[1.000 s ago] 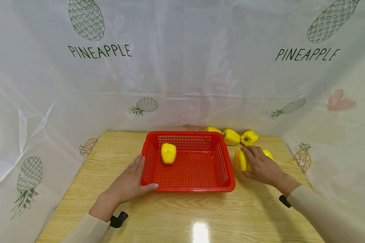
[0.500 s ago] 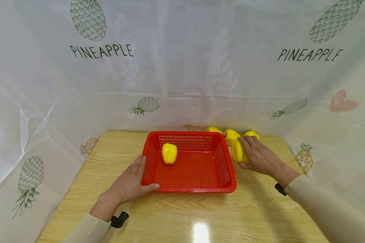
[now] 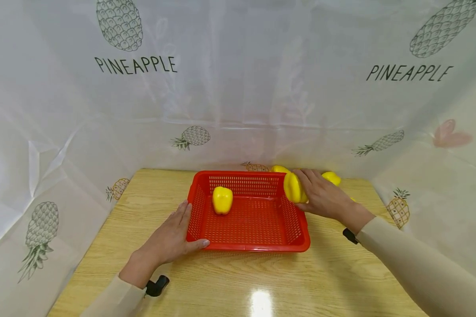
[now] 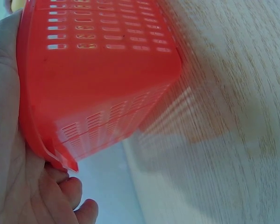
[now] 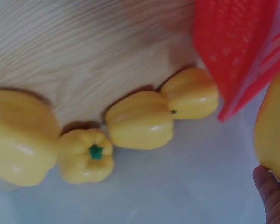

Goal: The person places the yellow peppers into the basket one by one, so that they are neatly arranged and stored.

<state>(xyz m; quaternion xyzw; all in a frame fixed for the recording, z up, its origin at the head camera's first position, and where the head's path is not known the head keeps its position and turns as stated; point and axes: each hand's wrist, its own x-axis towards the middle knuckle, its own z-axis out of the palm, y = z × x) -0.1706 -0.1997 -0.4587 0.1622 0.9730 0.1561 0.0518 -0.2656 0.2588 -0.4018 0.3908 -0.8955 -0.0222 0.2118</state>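
Note:
A yellow bell pepper (image 3: 295, 188) is gripped by my right hand (image 3: 321, 193), which is above the right rim of the red plastic basket (image 3: 258, 247). In the right wrist view, this held pepper (image 5: 274, 126) shows at the right edge, with a fingertip (image 5: 267, 184) against its end. My left hand (image 3: 167, 235) rests against the basket's near left corner, fingers straight along the left side and thumb over the front rim. The left wrist view shows the palm (image 4: 4, 140) along the basket rim. Another yellow bell pepper (image 3: 222, 200) lies inside the basket, toward the left.
Several yellow bell peppers lie on the wooden table (image 3: 238, 281) right of the basket, including one with a green stem (image 5: 86, 156). Partly hidden in the head view is a pepper (image 3: 279, 169) behind the basket's back right corner. A pineapple-print sheet (image 3: 238, 88) surrounds the table.
My right hand has carried the gripped bell pepper left and up, from the table beside the basket to above its right rim. The left hand has stayed on the basket.

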